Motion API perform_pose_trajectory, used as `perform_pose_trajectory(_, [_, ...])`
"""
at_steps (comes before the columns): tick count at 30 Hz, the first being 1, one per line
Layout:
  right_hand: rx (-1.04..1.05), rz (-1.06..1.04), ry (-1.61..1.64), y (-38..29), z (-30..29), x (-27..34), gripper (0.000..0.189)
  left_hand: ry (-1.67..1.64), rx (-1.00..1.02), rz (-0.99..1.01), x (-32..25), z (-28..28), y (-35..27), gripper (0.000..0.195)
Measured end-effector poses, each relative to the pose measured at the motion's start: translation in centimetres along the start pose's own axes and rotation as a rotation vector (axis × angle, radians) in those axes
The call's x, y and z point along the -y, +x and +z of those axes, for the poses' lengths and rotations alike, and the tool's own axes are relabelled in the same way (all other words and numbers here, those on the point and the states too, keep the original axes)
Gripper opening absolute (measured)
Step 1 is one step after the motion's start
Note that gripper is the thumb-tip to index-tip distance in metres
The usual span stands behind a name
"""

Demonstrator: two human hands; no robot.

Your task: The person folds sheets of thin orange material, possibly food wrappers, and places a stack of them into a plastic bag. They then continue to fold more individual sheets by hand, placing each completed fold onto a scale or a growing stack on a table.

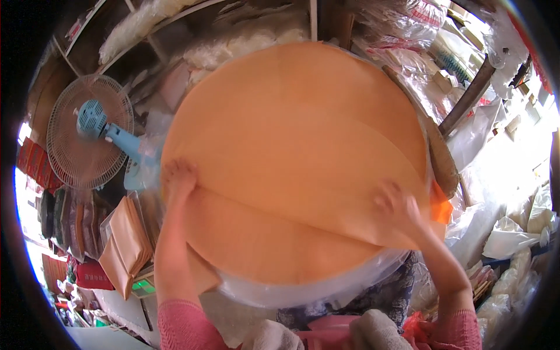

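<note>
An orange sheet of cloth-like material (288, 131) is spread over a large round table, with one layer folded across another and its edge running slantwise between my hands. At the sheet's left side, my left hand (180, 175) rests on it beside the upper end of that edge; whether the fingers pinch it is not clear. My right hand (396, 203), somewhat blurred, is over the right part of the upper layer with its fingers partly spread. Clear plastic (271, 295) shows below the sheet at the table's near rim.
A blue electric fan (92, 118) stands at the left. Below it are folded peach sheets (127, 240) and a row of folded dark goods (74, 223). A brown board (442, 153) borders the table's right side, with plastic-wrapped bundles (503, 284) beyond.
</note>
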State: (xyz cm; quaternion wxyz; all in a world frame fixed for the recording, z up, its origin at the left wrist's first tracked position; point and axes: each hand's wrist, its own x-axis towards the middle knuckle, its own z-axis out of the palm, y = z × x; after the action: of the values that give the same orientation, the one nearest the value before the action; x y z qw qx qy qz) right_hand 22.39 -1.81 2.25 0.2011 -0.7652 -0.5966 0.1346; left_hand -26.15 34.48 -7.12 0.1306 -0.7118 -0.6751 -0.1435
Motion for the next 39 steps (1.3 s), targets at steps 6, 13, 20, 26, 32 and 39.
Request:
perform_pose_trajectory(6, [-0.121,0.162,-0.131,17.6,-1.6,-3.7,0.054,-0.178,0.393,0.734,-17.7,-9.7,-12.6,0.057])
perform_pose_trajectory(13, [0.032,0.316,-0.072,21.3,-1.9,-2.7,0.036,-0.288,0.43,0.92,-19.4,-13.3,-17.3,0.066])
perform_pose_trajectory(20, [-0.143,-0.247,0.196,10.6,0.6,2.0,0.02,-0.351,0.335,0.877,-18.4,-13.0,-18.2,0.061])
perform_pose_trajectory(26, [-0.113,-0.439,0.176,2.0,5.2,3.2,0.015,-0.277,0.446,0.853,-19.3,-14.1,-17.6,0.063])
perform_pose_trajectory(32, [-0.121,-0.443,0.233,1.6,6.2,2.5,0.021,-0.578,0.845,0.601,-18.0,-14.8,-13.6,0.049])
perform_pose_trajectory(39, [-0.145,-0.538,0.173,1.2,5.4,3.1,0.019,-0.256,0.177,0.587,-23.5,-12.2,-8.2,0.059])
